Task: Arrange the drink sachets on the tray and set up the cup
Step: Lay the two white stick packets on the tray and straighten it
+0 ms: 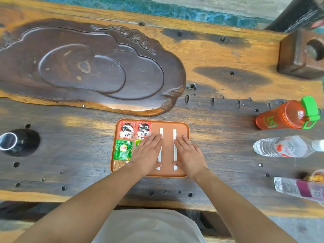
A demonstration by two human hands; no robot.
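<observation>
An orange tray (182,128) lies on the wooden table in front of me. At its far left corner lie two red Nescafe sachets (134,130) side by side. Below them sits a green tea sachet (123,150), with a second green sachet (138,143) mostly hidden under my left hand (148,154). A brown sachet (119,165) peeks out at the tray's near left. Two long white stick sachets (174,137) lie upright and parallel on the right half. Both hands rest flat on the tray, my right hand (188,156) touching the right stick. A black cup (15,142) stands far left.
A large carved dark wooden tea board (87,67) fills the far left. On the right lie an orange shaker bottle with a green lid (287,115), a clear water bottle (287,146) and another clear bottle (298,187). A wooden block (301,53) stands far right.
</observation>
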